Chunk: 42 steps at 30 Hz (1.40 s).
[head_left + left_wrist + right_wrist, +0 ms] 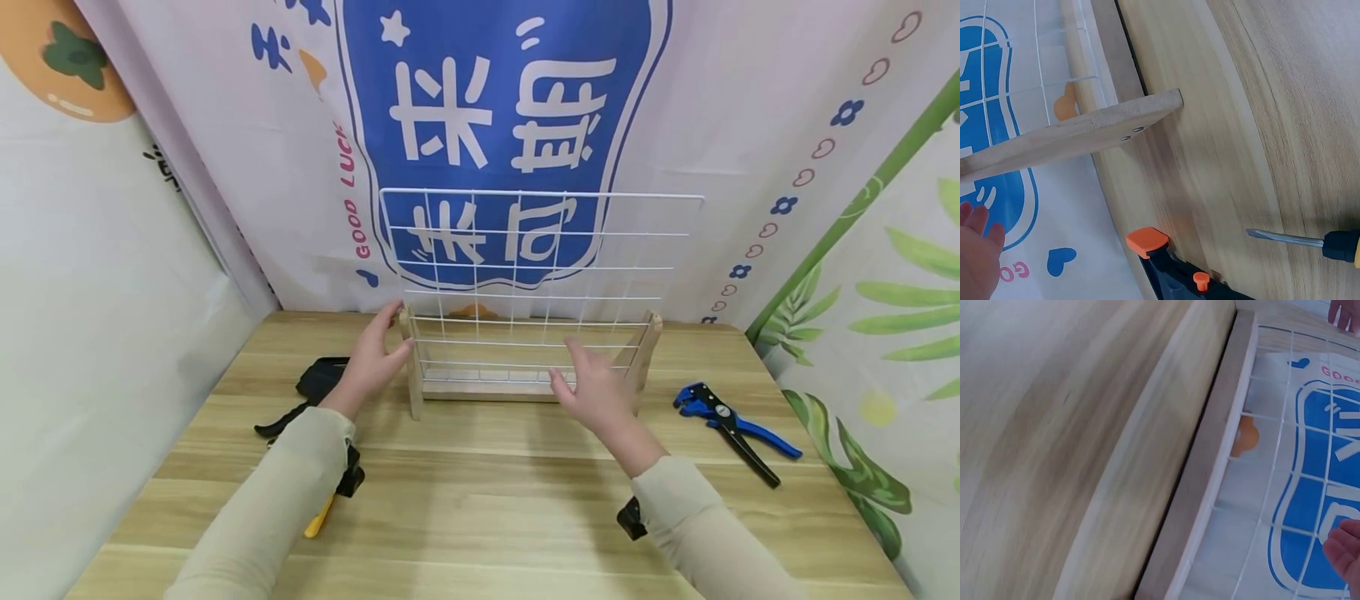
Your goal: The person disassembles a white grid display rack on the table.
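Wood-grain tabletop (480, 517) holds pliers (722, 412), a screwdriver (1337, 245) and a black tool (321, 379) around 2 loosely spread hands (370, 364) (597, 393) at a wire rack (513, 295).

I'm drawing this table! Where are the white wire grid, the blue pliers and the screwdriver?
White wire grid (513, 296): head view, crossing wires near its middle.
Blue pliers (723, 411): head view, the round pivot.
Screwdriver (1291, 239): left wrist view, the metal shaft.

A white wire grid (514, 267) tops a wooden stand (491, 390).
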{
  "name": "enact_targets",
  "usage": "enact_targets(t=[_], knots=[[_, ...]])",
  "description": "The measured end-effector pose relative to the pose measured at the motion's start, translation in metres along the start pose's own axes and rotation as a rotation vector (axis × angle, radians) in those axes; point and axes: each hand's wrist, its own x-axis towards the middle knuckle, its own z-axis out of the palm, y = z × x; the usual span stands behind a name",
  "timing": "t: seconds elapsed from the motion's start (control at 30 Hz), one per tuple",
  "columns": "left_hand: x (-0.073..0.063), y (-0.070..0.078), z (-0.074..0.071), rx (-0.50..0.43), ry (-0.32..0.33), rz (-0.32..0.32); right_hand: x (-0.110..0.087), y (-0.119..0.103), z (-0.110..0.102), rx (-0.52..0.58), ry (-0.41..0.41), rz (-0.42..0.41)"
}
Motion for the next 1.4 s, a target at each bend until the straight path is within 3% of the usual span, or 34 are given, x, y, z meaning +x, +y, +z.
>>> enact_targets(t=[0.13, 0.43, 0.8, 0.97, 1.23, 1.4], knots=[[0.002, -0.001, 0.002, -0.012, 0.004, -0.005, 0.004, -0.004, 0.01, 0.014, -0.02, 0.013], [0.006, -0.006, 0.006, -0.005, 0.006, -0.013, 0.013, -0.012, 0.022, 0.03, -0.088, 0.126], [0.011, -0.006, 0.011, -0.015, -0.008, -0.019, 0.019, -0.012, 0.035, 0.02, -0.045, 0.096], [0.01, -0.005, 0.014, -0.034, -0.011, -0.032, 0.024, -0.013, 0.041, -0.037, -0.009, 0.064], [0.007, -0.01, 0.021, -0.09, 0.033, -0.06, 0.03, -0.026, 0.05, -0.008, -0.092, 0.227], [0.007, -0.013, 0.023, -0.089, 0.051, -0.08, 0.033, -0.03, 0.059, 0.02, -0.026, 0.29]])
